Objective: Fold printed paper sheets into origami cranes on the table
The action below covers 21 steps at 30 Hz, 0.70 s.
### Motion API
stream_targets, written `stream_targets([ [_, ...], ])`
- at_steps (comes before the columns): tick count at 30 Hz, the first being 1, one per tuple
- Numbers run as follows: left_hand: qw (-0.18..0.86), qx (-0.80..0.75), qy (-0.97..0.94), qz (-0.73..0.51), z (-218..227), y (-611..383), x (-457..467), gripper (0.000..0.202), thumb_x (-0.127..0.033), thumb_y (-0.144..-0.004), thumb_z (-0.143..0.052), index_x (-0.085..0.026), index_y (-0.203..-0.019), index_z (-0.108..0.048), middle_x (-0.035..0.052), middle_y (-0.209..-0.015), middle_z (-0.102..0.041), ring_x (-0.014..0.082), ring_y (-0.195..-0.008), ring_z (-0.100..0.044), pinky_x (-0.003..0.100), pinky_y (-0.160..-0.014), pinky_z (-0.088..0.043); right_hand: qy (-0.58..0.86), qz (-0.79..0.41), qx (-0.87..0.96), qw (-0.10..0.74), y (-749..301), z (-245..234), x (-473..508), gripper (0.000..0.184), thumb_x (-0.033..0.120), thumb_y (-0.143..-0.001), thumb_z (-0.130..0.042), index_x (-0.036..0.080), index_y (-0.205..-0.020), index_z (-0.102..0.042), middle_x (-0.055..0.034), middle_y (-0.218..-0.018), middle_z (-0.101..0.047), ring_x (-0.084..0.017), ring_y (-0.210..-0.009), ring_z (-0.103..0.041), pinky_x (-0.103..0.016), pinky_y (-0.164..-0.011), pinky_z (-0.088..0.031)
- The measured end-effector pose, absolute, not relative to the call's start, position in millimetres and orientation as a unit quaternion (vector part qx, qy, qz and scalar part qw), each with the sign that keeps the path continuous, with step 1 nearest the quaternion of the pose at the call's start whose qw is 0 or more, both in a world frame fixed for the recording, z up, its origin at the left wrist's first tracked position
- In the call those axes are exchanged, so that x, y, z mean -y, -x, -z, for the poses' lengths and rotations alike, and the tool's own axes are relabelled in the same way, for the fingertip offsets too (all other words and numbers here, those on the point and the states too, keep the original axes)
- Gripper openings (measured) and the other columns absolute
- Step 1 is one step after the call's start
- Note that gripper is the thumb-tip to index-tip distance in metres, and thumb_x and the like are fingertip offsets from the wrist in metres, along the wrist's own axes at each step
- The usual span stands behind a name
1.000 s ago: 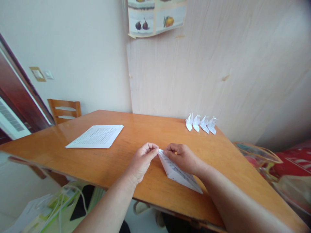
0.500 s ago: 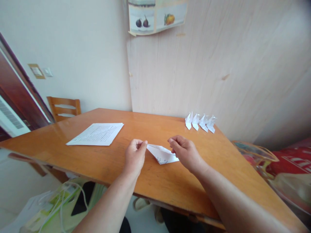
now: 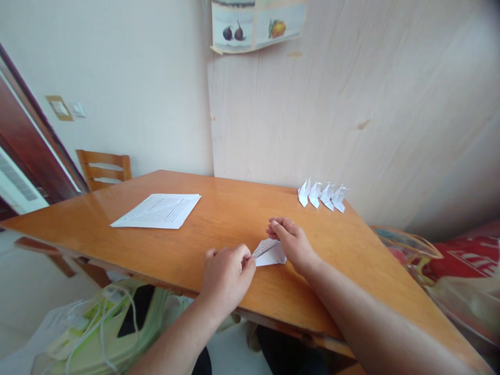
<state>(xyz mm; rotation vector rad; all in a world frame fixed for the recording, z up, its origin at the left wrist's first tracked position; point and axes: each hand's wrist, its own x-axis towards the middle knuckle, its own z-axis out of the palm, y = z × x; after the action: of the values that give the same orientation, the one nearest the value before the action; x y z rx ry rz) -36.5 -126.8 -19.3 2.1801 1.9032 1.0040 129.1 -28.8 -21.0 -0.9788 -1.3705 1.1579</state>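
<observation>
A small folded piece of printed white paper (image 3: 269, 252) lies on the wooden table (image 3: 219, 224) in front of me. My left hand (image 3: 226, 276) pinches its near left tip with closed fingers. My right hand (image 3: 291, 242) rests curled on the paper's right side, pressing it to the tabletop. Several small folded white paper figures (image 3: 321, 195) stand in a row at the far right of the table, by the wall.
A sheet of printed paper (image 3: 158, 210) lies flat on the table's left part. A wooden chair (image 3: 103, 167) stands behind the table. A green-and-white bag (image 3: 97, 333) sits on the floor at lower left. Red items in plastic (image 3: 461, 260) lie at the right.
The folded paper has been turned and drawn closer to the table's near edge. My left hand has moved down and toward me, still pinching the tip. My right hand shifted onto the paper.
</observation>
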Motion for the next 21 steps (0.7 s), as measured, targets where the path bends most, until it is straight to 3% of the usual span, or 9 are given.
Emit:
stream_targets([
  [5,0.083,-0.573,-0.745,-0.330,22.1,25.3,135.3,0.014,-0.028,-0.087,-0.061,-0.024,-0.073,-0.063,0.0015,-0.074,-0.071,0.0217,-0.072,-0.061,0.036,-0.076,-0.026,0.345,-0.571,0.544,0.509,-127.7,28.8,22.7,0.040,0.055,-0.082,-0.066,0.019,-0.100,-0.064,-0.0069,-0.096,-0.067,-0.021,-0.097,-0.065,-0.037,-0.092,-0.053],
  [14,0.220,-0.503,-0.740,-0.388,15.2,34.8,127.0,0.014,-0.023,-0.087,-0.055,-0.024,-0.076,-0.064,0.0017,-0.076,-0.069,0.0205,-0.075,-0.060,0.032,-0.071,-0.037,0.361,-0.608,0.537,0.461,-129.8,36.9,15.1,0.040,0.055,-0.089,-0.059,0.019,-0.106,-0.063,-0.0096,-0.101,-0.067,-0.021,-0.095,-0.067,-0.037,-0.090,-0.054],
  [21,0.277,-0.430,-0.753,-0.415,11.8,36.3,83.3,0.024,-0.019,-0.088,-0.053,-0.026,-0.099,-0.073,0.0051,-0.105,-0.073,0.0247,-0.101,-0.064,0.037,-0.093,-0.046,0.343,-0.608,0.548,0.460,-132.5,38.6,13.9,0.049,0.061,-0.091,-0.053,0.018,-0.110,-0.062,-0.0089,-0.102,-0.068,-0.020,-0.094,-0.067,-0.037,-0.091,-0.052],
])
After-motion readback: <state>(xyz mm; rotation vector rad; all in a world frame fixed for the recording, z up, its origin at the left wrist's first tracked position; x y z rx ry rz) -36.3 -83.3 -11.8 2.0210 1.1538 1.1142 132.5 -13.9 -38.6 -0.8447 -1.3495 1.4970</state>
